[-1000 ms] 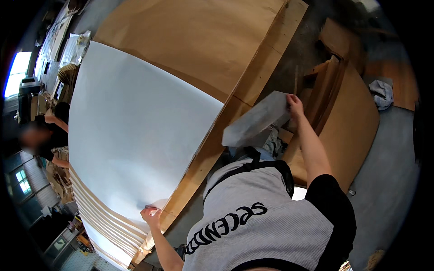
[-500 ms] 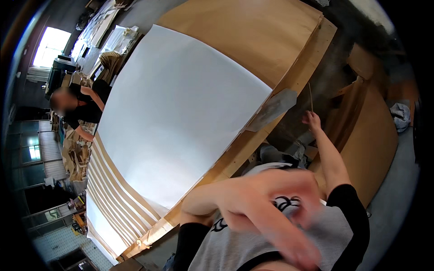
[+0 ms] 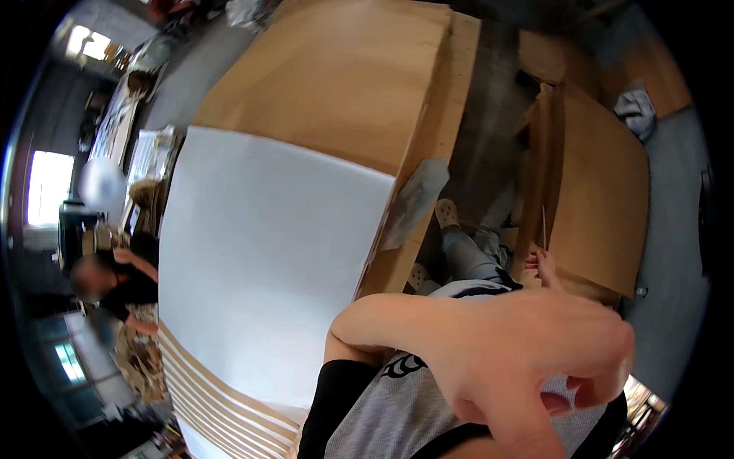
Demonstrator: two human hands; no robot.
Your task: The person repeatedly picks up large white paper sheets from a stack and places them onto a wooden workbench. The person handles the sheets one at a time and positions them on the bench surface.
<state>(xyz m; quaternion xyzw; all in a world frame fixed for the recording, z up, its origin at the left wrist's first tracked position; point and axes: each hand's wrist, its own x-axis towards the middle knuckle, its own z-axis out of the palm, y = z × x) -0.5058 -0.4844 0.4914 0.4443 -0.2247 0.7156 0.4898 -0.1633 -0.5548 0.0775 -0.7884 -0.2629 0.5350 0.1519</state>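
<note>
My left hand (image 3: 535, 356) looms large in front of my chest, its forearm crossing from the left. Its fingers are bent and apart, with nothing visible in them; one digit points down past the lower edge. Farther off at right, my right hand (image 3: 541, 264) is closed around a thin light stick (image 3: 544, 224), which points upward beside a stack of brown board (image 3: 596, 191). To the left, a large white sheet (image 3: 275, 260) lies over brown sheets (image 3: 329, 76) on a wooden table. Neither hand touches these.
A grey translucent piece (image 3: 417, 203) sticks out at the table's edge. Brown and white strips (image 3: 222, 382) fan out at the near left end. Across the table another person (image 3: 126, 283) in black leans in. My legs and a light clog (image 3: 446, 213) show between table and board stack.
My view has turned right, so the table sits farther left. My right hand with the stick has come down beside the board stack. My left hand has shifted right and up.
</note>
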